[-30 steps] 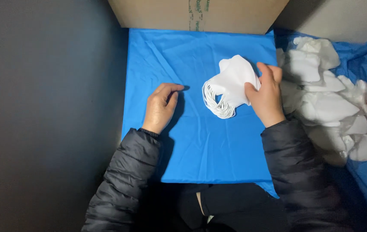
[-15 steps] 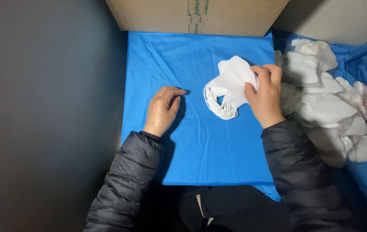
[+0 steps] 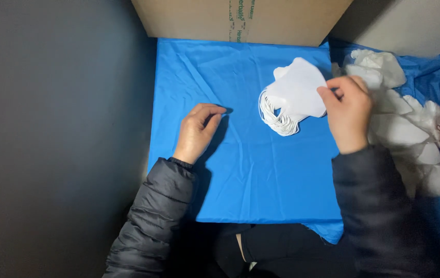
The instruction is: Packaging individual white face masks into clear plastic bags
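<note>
White fabric face masks, stacked, on a blue cloth-covered surface.
The right hand (image 3: pixel 348 110) pinches the thin stack of white masks (image 3: pixel 294 92) at its right edge; it looks light, floppy, loops dangling. The left hand (image 3: pixel 198 131) rests flat, empty, on the blue cloth (image 3: pixel 240 170).

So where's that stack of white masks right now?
In the head view, the stack of white masks lies on the blue sheet, right of centre, its edge pinched by the right hand, below the cardboard box.
</note>
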